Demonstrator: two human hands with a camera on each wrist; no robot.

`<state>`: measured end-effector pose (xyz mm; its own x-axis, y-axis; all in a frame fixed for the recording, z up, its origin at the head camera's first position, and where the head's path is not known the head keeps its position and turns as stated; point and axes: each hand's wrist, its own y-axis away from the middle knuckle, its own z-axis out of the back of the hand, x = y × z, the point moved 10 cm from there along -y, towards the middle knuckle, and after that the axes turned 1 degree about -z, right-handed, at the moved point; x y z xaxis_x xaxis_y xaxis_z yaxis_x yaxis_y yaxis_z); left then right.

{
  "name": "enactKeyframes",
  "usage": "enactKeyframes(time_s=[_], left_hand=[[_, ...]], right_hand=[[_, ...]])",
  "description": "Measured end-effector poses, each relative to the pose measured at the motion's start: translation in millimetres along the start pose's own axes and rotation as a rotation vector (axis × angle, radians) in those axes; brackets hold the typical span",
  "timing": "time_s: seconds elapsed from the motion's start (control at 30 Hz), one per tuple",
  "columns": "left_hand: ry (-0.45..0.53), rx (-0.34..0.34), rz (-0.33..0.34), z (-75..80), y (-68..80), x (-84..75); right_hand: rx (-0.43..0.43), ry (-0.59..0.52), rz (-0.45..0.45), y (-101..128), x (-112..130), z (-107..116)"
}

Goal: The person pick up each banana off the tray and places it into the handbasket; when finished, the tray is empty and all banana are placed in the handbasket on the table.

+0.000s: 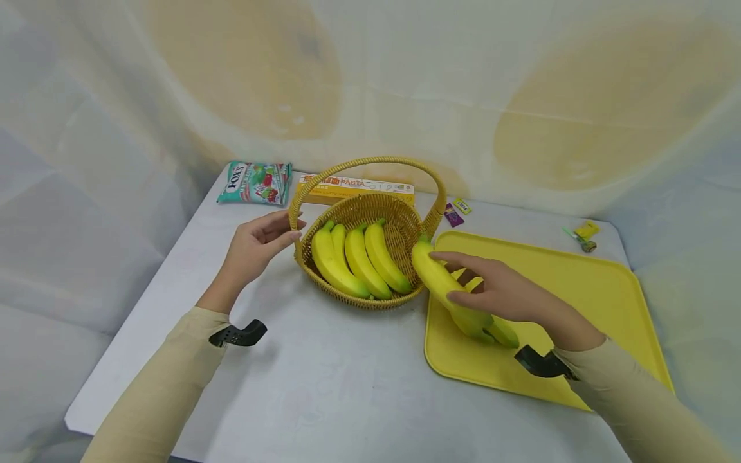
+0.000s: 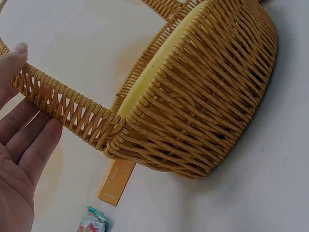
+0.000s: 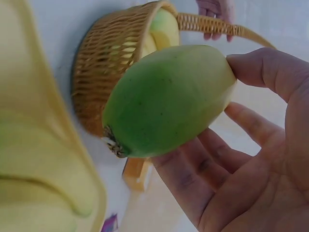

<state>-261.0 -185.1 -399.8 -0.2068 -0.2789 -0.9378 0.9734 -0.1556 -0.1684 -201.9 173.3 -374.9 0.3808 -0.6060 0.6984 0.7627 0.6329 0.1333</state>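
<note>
A wicker basket (image 1: 399, 238) (image 2: 207, 96) (image 3: 96, 72) with a tall handle (image 1: 370, 161) (image 2: 63, 104) stands mid-table and holds a bunch of bananas (image 1: 353, 260). At the handle's left base, my left hand (image 1: 289, 228) (image 2: 19, 130) holds the handle lightly, thumb on one side and straight fingers on the other. My right hand (image 1: 463, 283) (image 3: 241, 145) grips a single yellow-green banana (image 1: 440, 283) (image 3: 169, 99) just right of the basket, over the left end of a yellow tray (image 1: 579, 289) (image 3: 38, 145). Another banana (image 1: 503, 332) lies under it on the tray.
Behind the basket lie a Fox's candy bag (image 1: 255, 183) and an orange pasta box (image 1: 356, 188) (image 2: 116, 181). Small wrappers (image 1: 457, 211) and a small yellow item (image 1: 586, 233) sit near the back edge. White cloth drapes hang around the grey table (image 1: 324, 379).
</note>
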Motion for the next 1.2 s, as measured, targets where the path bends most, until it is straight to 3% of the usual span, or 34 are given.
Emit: enactKeyframes(time_s=[0.27, 0.53, 0.73, 0.97, 1.2], left_hand=[[0.003, 0.01, -0.013, -2.0, -0.3, -0.9], [-0.015, 0.001, -0.005, -0.2, 0.1, -0.5], [-0.009, -0.001, 0.003, -0.6, 0.5, -0.7], [-0.013, 0.0, 0.012, -1.2, 1.0, 0.0], [-0.012, 0.004, -0.007, -0.8, 0.0, -1.7]], right_hand=[[0.007, 0.001, 0.054, -52, 16, -5], [0.086, -0.043, -0.024, -107, 19, -21], [0.141, 0.006, -0.06, -139, 16, -44], [0.173, 0.096, -0.076, -156, 20, -72], [0.22, 0.134, -0.135, -162, 25, -75]])
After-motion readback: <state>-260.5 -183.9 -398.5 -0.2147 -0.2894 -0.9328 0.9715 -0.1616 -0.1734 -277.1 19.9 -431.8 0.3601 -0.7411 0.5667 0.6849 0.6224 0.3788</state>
